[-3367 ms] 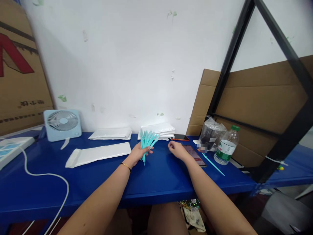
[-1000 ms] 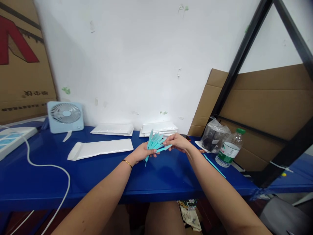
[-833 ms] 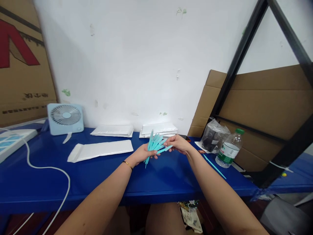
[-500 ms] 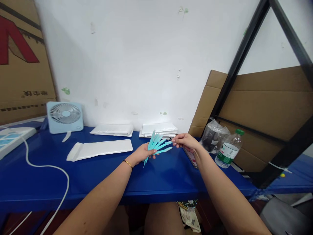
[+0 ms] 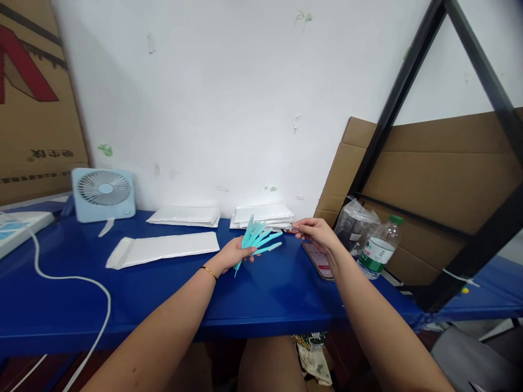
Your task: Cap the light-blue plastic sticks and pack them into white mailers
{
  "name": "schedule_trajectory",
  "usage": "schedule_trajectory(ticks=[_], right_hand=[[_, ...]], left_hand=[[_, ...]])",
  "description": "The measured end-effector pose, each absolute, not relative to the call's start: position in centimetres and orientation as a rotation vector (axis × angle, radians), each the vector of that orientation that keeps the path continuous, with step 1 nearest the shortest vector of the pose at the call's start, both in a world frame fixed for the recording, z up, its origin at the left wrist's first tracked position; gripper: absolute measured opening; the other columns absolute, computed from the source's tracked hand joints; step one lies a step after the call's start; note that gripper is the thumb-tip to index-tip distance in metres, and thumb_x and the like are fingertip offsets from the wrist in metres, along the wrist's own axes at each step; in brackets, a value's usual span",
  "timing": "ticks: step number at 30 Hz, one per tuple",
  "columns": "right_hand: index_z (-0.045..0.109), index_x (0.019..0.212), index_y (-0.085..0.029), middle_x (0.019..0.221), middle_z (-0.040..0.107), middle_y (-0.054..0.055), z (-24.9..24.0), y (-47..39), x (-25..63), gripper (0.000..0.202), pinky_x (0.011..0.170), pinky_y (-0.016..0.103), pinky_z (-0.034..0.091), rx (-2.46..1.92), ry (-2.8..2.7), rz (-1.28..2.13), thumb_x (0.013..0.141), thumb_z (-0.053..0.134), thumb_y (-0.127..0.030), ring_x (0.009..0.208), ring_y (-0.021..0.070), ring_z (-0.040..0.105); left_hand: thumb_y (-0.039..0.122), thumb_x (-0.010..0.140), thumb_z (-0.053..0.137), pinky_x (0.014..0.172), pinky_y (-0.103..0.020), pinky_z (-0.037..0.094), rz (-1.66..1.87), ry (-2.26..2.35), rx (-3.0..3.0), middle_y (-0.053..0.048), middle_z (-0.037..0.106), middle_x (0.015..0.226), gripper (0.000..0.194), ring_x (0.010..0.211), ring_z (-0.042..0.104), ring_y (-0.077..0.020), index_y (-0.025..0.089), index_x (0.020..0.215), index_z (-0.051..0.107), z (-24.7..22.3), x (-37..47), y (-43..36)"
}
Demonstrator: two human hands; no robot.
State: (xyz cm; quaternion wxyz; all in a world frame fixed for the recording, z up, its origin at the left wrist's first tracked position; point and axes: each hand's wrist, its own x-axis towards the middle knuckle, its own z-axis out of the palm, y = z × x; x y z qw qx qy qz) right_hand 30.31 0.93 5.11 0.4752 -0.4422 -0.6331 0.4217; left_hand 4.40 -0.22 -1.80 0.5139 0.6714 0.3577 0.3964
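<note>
Farthest left of the left hand, a large cardboard box [image 5: 41, 130] stands beyond a white cable [image 5: 87, 279] that curls over the blue table [image 5: 163, 296]. A pale blue fan [image 5: 105, 195] stands upright next, well apart from the left hand. Closer in, just left of that hand, a long white packet [image 5: 167, 250] lies flat, with a pile of white packets [image 5: 183, 216] behind it. The left hand [image 5: 236, 253] grips a fanned bunch of turquoise sticks [image 5: 257, 239], thumb on top, the sticks spreading up and toward the right hand. Beyond the bunch, between the hands, sits a second pile [image 5: 263, 211]. The right hand [image 5: 316, 233] is apart from the sticks, thumb and fingertips drawn together; whether they pinch something small I cannot tell. Under its wrist lies a phone [image 5: 316, 260], partly hidden. Right of this hand are a clear plastic bag [image 5: 356, 220] with something dark inside and an upright green-capped bottle [image 5: 379, 247].
</note>
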Motion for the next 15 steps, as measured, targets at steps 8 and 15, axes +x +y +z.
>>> schedule_trajectory(ticks=[8, 15], right_hand=[[0.070, 0.082, -0.013, 0.065, 0.068, 0.006, 4.9, 0.3, 31.0, 0.036, 0.063, 0.030, 0.049, -1.031, -1.650, 0.975, 0.054, 0.078, -0.035, 0.065, 0.0176, 0.064], [0.070, 0.084, -0.013, 0.064, 0.068, 0.006, 4.5, 0.4, 30.0, 0.037, 0.064, 0.030, 0.049, -0.986, -1.700, 0.999, 0.056, 0.077, -0.035, 0.064, 0.0165, 0.063]], left_hand=[[0.046, 0.069, 0.065, 0.063, -0.028, 0.045, 0.943, 0.837, 1.587, -0.010, 0.067, 0.088, 0.040, 0.065, 0.058, -0.0143, 0.013, 0.090, 0.057, -2.2, 4.4, 0.1], [0.045, 0.069, 0.064, 0.062, -0.028, 0.045, 0.936, 0.824, 1.593, -0.010, 0.067, 0.088, 0.038, 0.063, 0.057, -0.0125, 0.013, 0.089, 0.056, -2.1, 4.5, 0.0]])
